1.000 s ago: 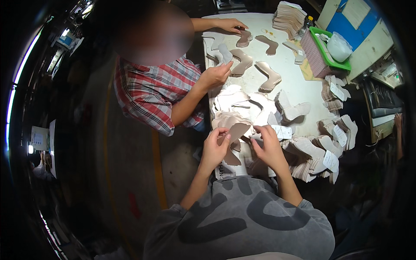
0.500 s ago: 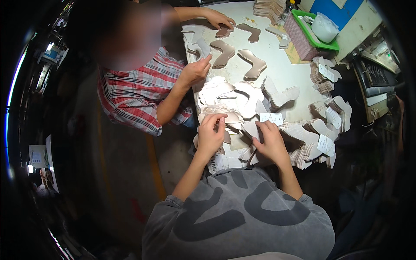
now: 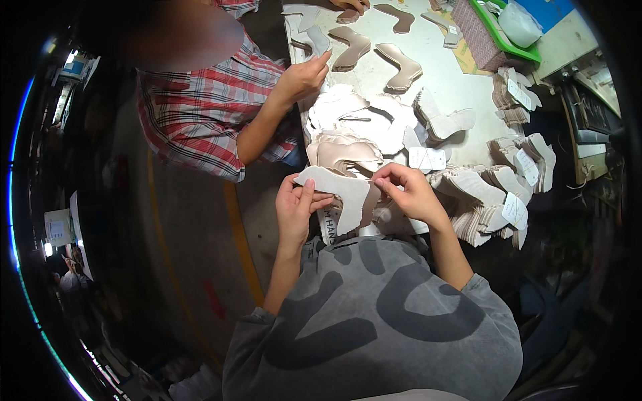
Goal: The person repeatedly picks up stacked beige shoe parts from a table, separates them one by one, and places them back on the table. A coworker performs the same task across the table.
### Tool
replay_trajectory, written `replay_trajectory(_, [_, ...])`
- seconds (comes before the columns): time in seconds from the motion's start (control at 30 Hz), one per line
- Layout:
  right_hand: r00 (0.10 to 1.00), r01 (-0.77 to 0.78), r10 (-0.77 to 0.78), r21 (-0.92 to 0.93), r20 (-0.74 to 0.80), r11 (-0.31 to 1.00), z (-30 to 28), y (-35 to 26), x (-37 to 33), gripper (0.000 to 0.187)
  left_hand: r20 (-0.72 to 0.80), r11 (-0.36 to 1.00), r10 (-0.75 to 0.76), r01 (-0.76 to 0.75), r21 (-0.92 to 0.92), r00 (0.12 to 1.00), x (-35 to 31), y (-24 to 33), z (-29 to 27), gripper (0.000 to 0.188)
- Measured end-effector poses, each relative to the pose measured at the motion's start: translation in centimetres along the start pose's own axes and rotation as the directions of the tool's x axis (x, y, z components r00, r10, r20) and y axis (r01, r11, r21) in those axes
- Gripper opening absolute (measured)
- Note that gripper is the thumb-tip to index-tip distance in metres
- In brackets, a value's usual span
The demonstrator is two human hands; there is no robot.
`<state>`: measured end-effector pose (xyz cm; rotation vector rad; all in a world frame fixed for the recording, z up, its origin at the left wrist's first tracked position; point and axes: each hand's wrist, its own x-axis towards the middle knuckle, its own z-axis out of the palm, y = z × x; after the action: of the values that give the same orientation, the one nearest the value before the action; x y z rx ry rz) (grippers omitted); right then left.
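Observation:
My left hand (image 3: 294, 210) grips a curved, pale shoe-upper piece (image 3: 351, 194) by its left end, thumb on top and fingers beneath. The piece has a notched edge, and a browner layer shows behind its right side. At its upper right edge, the closed thumb and finger of my right hand (image 3: 409, 194) pinch what looks like a thin thread (image 3: 364, 179). Beyond the piece lies a heap of similar beige pieces (image 3: 334, 148). A white tag (image 3: 426, 158) rests just past my right hand.
Tagged stacks of cut pieces (image 3: 468, 187) line the table's right side. Brown curved stacks (image 3: 399, 67) lie farther back on the white table (image 3: 445, 83). A green-rimmed bin (image 3: 498, 40) stands at the far right. Across the left corner, a co-worker's hand (image 3: 304, 79) holds a grey piece.
My left hand has lifted a pale shoe-upper piece in front of me. The right hand has moved from the pile beside the tag to the piece's edge. The view has shifted slightly.

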<state>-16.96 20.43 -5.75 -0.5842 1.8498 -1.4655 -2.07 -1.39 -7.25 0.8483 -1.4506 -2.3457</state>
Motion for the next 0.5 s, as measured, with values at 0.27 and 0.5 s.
replay_trajectory(0.27, [0.975,0.094,-0.140,-0.247,-0.175,0.964,0.1,-0.8,1.5,0.012,-0.053,0.983,-0.007,-0.003,-0.184,0.999,0.1,0.8,-1.6,0.020])
replay_trajectory(0.5, [0.849,0.442,-0.528,-0.584,0.027,0.681,0.9,-2.3,7.4,0.022,-0.074,0.971,0.044,-0.060,-0.232,0.996,-1.1,3.2,-5.6,0.020])
